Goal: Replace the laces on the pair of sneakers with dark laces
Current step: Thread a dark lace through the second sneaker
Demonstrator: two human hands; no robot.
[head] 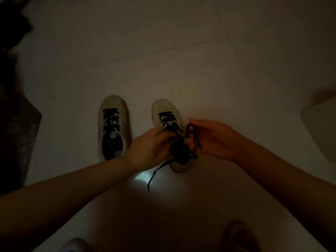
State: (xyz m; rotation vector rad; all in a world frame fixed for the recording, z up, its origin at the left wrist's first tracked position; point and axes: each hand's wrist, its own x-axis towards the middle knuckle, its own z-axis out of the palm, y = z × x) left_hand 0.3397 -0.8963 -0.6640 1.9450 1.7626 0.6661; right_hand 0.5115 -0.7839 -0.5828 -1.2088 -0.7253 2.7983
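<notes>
1. The head view is very dim, with a warm brownish cast and soft, grainy detail.
2. One small bright patch of light [141, 178] lies on the floor [163, 51], near the frame's middle.
3. Brightness falls off to near black at the left edge and corners.
4. The dark laces [170, 122] merge into shadow; fine detail is lost.
5. Floor seams bend, showing wide-angle distortion.

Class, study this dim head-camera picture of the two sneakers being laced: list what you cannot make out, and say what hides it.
Head view:
- Top eyelets of the right sneaker: covered by the left hand and right hand.
- Whether its dark lace is knotted: fingers and darkness hide it.
- Pale object at the right edge: cut off.
- Dark mass at the left edge: too dim.
</notes>
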